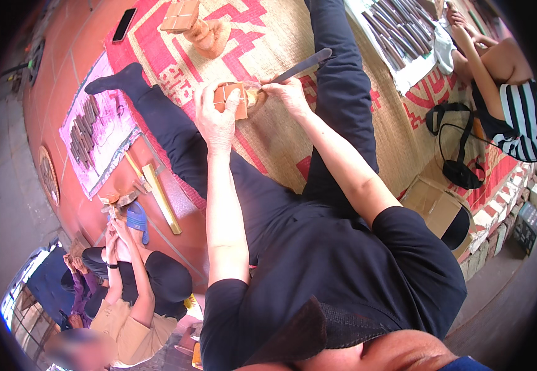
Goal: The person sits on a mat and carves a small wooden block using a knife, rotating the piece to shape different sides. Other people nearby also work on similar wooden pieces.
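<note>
My left hand (pixel 216 117) grips a carved wooden piece (pixel 223 94) with a flat, reddish-brown square face marked by pale lines. Its fingers and thumb wrap round the edges. Close beside it, my right hand (pixel 287 96) is closed on a long, dark, slim tool (pixel 305 65) whose rounded end points away to the upper right. The tool's working end meets the right side of the wooden piece, where paler wood shows; my fingers partly hide the contact. Both hands are above the woven mat (pixel 274 145), between my outstretched legs.
Another wooden carving (pixel 203 37) with a square top stands farther out on the mat, near a phone (pixel 124 25). Carving tools lie on a pink cloth (pixel 111 86) at left and a white cloth (pixel 367 18) at right. Co-workers sit at both sides; a cardboard box (pixel 432 204) is beside me.
</note>
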### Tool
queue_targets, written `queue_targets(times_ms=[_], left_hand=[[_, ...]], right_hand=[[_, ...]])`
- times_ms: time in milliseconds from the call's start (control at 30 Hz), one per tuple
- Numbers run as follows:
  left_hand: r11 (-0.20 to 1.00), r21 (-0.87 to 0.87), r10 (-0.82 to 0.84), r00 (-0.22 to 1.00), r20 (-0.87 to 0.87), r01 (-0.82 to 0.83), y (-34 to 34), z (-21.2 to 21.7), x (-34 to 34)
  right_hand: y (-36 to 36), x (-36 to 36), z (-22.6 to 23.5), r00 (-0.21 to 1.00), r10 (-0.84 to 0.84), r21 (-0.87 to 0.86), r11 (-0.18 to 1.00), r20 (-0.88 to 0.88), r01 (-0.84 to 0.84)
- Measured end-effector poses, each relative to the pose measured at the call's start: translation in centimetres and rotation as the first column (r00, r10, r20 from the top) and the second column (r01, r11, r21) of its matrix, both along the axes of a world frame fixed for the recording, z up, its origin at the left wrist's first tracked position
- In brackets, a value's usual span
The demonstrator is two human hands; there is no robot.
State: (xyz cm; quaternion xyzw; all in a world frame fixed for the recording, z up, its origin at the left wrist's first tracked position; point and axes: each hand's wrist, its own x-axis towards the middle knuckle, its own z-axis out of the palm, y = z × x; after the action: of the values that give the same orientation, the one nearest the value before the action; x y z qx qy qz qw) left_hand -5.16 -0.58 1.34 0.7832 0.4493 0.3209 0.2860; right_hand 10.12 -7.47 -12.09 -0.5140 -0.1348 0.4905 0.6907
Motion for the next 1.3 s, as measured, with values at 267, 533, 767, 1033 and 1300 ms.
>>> queue_targets(times_ms=[267, 533, 767, 1033, 1300], left_hand=[[1.000, -0.014, 0.010, 1.000, 0.006, -0.010, -0.2, 0.4, 0.0], [1.000, -0.021, 0.015, 1.000, -0.016, -0.015, 0.0, 0.4, -0.1], [1.000, -0.007, 0.002, 1.000, 0.001, -0.002, 0.0, 0.0, 0.0], [1.000, -0.015, 0.002, 1.000, 0.015, -0.001, -0.1, -0.1, 0.1], [1.000, 0.017, 0.006, 1.000, 0.009, -0.006, 0.1, 0.0, 0.0]], right_hand=[[0.3, -0.5, 0.6, 0.999, 0.008, 0.020, 1.000, 0.047, -0.009], [0.3, -0.2, 0.8, 0.999, -0.025, -0.008, 1.000, -0.039, 0.025], [0.1, -0.1, 0.8, 0.989, -0.140, -0.100, 0.986, -0.039, 0.135], [0.4, 0.1, 0.8, 0.995, -0.100, -0.034, 0.994, -0.014, 0.100], [0.8, -0.4, 0.8, 0.999, -0.015, -0.065, 0.998, 0.033, 0.017]])
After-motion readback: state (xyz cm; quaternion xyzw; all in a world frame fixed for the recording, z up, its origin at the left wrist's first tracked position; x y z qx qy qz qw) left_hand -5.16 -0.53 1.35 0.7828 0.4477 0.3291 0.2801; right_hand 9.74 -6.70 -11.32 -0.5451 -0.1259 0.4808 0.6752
